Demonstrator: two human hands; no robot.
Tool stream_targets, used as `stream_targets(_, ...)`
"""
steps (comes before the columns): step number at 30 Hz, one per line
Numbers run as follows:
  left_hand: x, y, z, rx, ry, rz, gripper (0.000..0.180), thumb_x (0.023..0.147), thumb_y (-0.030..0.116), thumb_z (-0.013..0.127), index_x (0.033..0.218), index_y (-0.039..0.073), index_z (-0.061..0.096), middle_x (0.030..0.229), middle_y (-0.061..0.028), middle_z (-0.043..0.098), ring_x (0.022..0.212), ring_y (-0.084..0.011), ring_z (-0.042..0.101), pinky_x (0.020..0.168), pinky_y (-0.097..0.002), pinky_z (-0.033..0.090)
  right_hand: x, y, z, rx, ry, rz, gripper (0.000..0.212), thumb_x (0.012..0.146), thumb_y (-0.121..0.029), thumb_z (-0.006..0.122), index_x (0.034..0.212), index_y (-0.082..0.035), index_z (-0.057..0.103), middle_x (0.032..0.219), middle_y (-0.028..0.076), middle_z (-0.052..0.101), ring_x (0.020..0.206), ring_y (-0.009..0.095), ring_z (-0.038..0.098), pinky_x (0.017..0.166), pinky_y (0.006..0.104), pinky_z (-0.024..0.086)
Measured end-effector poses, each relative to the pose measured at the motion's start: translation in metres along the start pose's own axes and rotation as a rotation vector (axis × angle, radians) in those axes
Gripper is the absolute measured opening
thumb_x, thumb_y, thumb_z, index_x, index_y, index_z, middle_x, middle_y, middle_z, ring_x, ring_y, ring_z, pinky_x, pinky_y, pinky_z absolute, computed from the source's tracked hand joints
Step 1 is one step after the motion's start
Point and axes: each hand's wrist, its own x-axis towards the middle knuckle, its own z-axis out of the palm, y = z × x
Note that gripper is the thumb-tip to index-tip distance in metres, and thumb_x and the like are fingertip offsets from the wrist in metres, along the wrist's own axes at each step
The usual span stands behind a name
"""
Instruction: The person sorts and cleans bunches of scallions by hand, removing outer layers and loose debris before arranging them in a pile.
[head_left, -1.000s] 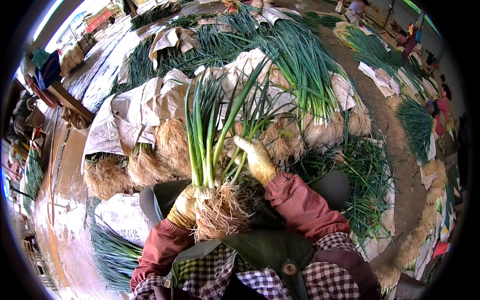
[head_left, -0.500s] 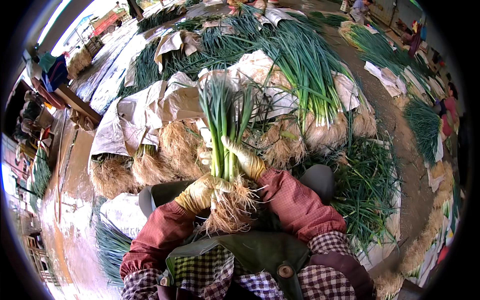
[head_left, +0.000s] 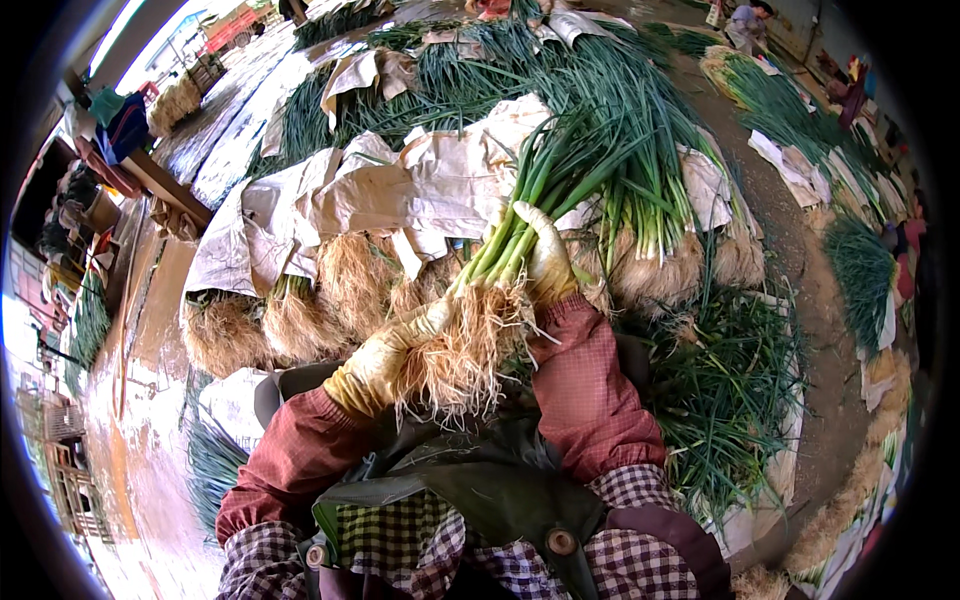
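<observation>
I hold a bunch of green onions (head_left: 545,185) with long green stalks, white stems and a tangle of pale roots. My left hand (head_left: 385,360), in a yellowish glove, grips the bunch at the roots. My right hand (head_left: 545,255), gloved the same, is wrapped round the white stems just above. The bunch tilts up and to the right, over the stacked onions behind it. Red sleeves and a dark apron over a checked garment fill the lower part of the view.
Large piles of bundled green onions (head_left: 640,140) lie ahead, partly covered by crumpled paper sheets (head_left: 400,190). Loose onion greens (head_left: 730,390) lie at my right. A wet floor (head_left: 150,400) runs along the left. Other people (head_left: 745,20) work at the far right.
The bunch was upright in front of me; it now leans to the right and sits higher. Both hands moved up and right with it, still gripping it.
</observation>
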Motion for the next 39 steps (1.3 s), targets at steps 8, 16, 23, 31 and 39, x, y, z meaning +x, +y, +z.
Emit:
stream_targets(8, -0.09, 0.036, -0.069, 0.485, 0.331, 0.315, 0.016, 0.091, 0.014, 0.041, 0.08, 0.007, 0.051, 0.059, -0.001, 0.046, 0.039, -0.0073, 0.032, 0.036, -0.0207, 0.028, 0.009, -0.048, -0.02, -0.171, 0.203, -0.228, 0.023, 0.08, -0.025, 0.054, 0.087, -0.003, 0.054, 0.073, 0.007, 0.057, 0.064, 0.02, 0.055, 0.061, 0.0309, 0.047)
stream_targets(16, -0.038, 0.004, -0.066, 0.818, 0.422, 0.082, 0.026, 0.09, 0.029, 0.047, 0.08, 0.007, 0.056, 0.056, 0.0023, 0.044, 0.041, -0.0064, 0.034, 0.037, -0.0195, 0.025, 0.019, -0.017, -0.016, -0.192, 0.275, -0.198, 0.018, 0.076, -0.017, 0.057, 0.086, -0.003, 0.052, 0.075, 0.009, 0.055, 0.066, 0.023, 0.055, 0.062, 0.0327, 0.047)
stream_targets(23, -0.004, -0.022, -0.024, 0.746, 0.325, -0.052, 0.027, 0.09, 0.03, 0.047, 0.079, 0.007, 0.056, 0.052, 0.0037, 0.041, 0.041, -0.0062, 0.032, 0.04, -0.0198, 0.025, 0.031, -0.025, -0.029, -0.251, 0.33, -0.188, 0.023, 0.078, -0.025, 0.057, 0.086, -0.003, 0.053, 0.075, 0.008, 0.056, 0.064, 0.021, 0.055, 0.061, 0.0315, 0.048)
stream_targets(31, -0.108, 0.011, -0.031, 0.908, 0.45, -0.167, 0.022, 0.085, 0.02, 0.055, 0.076, 0.0, 0.059, 0.052, -0.0007, 0.048, 0.042, -0.0058, 0.04, 0.038, -0.0178, 0.029, 0.044, -0.019, -0.028, -0.257, 0.392, -0.26, 0.022, 0.074, -0.021, 0.059, 0.087, -0.003, 0.055, 0.078, 0.008, 0.057, 0.068, 0.021, 0.057, 0.062, 0.0316, 0.049)
stream_targets(39, -0.001, -0.046, -0.074, 0.518, 0.414, 0.13, 0.01, 0.085, 0.011, 0.052, 0.089, 0.003, 0.057, 0.068, -0.0028, 0.054, 0.052, -0.0099, 0.047, 0.048, -0.0214, 0.036, 0.056, 0.016, -0.03, -0.202, 0.469, -0.172, 0.02, 0.075, -0.017, 0.058, 0.087, -0.002, 0.053, 0.077, 0.008, 0.057, 0.066, 0.022, 0.057, 0.06, 0.033, 0.05)
